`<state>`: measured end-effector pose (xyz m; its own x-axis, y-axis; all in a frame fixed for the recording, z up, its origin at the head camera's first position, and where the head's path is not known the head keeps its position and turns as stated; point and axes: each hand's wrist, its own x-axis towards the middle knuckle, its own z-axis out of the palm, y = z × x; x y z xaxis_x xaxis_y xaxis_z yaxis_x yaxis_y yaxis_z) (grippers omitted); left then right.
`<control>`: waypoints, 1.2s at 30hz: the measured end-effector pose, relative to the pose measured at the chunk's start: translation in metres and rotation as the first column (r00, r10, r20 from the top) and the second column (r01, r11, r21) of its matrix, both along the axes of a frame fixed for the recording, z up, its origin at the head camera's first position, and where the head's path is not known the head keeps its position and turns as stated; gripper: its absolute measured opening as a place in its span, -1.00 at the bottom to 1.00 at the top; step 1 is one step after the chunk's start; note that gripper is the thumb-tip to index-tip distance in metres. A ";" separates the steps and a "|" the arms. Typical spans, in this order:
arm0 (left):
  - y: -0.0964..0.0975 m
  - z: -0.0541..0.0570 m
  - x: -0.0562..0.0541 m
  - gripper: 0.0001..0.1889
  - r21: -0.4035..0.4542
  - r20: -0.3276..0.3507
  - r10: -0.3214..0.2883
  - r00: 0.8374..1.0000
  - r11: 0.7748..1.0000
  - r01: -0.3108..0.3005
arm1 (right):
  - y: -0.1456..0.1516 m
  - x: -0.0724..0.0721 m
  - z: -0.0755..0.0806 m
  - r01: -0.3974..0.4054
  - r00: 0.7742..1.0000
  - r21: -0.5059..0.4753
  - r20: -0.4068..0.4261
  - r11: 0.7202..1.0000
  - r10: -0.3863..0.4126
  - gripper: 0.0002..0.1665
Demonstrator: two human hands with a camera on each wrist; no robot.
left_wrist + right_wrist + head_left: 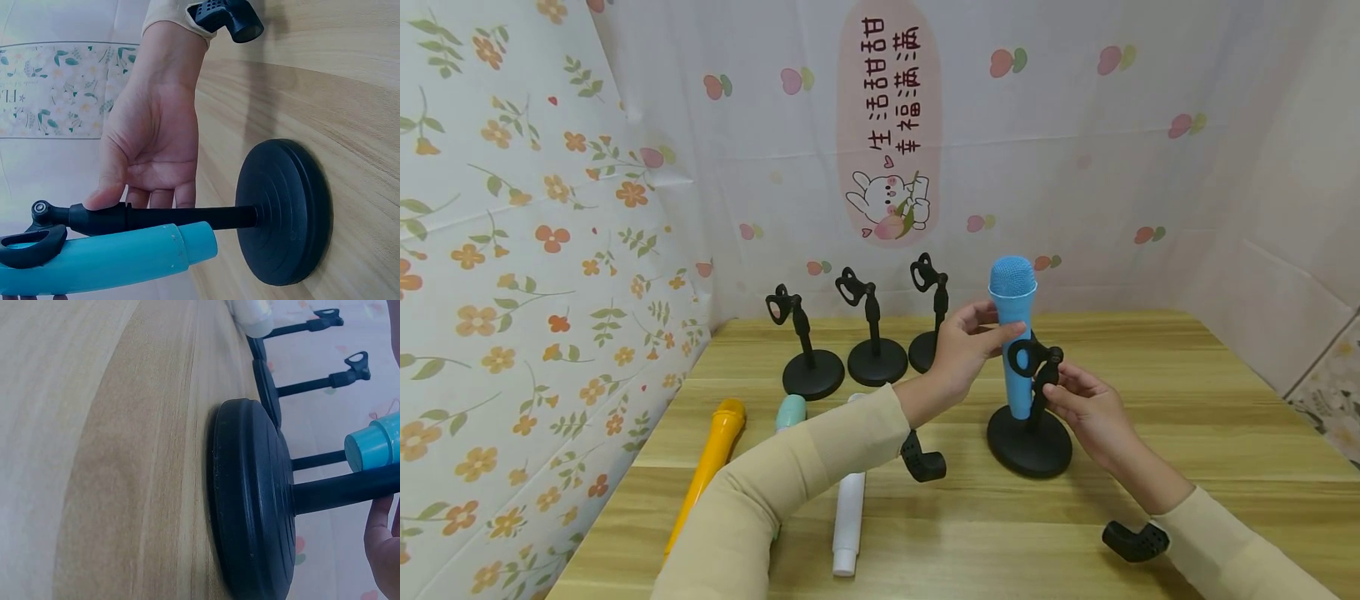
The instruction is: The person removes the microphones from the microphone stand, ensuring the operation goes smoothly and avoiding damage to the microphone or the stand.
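In the head view my left hand (962,346) grips a blue microphone (1013,283) by its upper body, thumb across the front. The microphone stands nearly upright, head up, against the clip of a black tabletop microphone stand (1030,446). Whether it sits inside the clip ring or behind it, I cannot tell. My right hand (1093,408) pinches the stand's upper pole below the clip; the left wrist view shows the thumb of that right hand (159,134) on the pole. The microphone's tail end (365,450) hangs beside the pole, above the round base (250,500).
Three more black stands (876,362) line the back of the wooden table (1150,400). To the left lie an orange microphone (718,442), a mint-green one (792,411) and a white one (848,525), partly behind my left sleeve. A printed curtain (760,167) hangs behind.
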<state>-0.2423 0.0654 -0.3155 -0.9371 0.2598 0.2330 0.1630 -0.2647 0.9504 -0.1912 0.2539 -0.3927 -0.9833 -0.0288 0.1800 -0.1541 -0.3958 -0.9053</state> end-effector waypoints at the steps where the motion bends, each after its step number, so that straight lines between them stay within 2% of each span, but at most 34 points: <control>1: 0.000 0.000 0.000 -0.68 0.004 0.002 0.002 1.000 1.000 -0.002 | 0.000 0.000 0.000 -0.001 1.000 0.002 0.001 1.000 0.001 -0.66; 10: 0.000 -0.001 0.002 -0.69 0.003 -0.005 0.011 1.000 1.000 -0.011 | 0.001 0.000 -0.003 -0.013 1.000 0.007 -0.020 1.000 0.013 -0.65; 25: -0.002 -0.005 0.000 -0.66 0.026 -0.009 0.007 1.000 1.000 -0.007 | -0.001 -0.002 -0.003 0.005 1.000 0.028 0.006 1.000 -0.005 -0.67; 36: -0.004 -0.008 0.001 -0.65 0.016 -0.013 0.001 1.000 1.000 0.000 | -0.004 0.002 -0.003 0.004 1.000 0.001 0.005 1.000 -0.004 -0.68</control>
<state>-0.2411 0.0610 -0.3230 -0.9341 0.2554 0.2493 0.1754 -0.2800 0.9438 -0.1895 0.2497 -0.3957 -0.9842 -0.0245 0.1755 -0.1518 -0.3946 -0.9062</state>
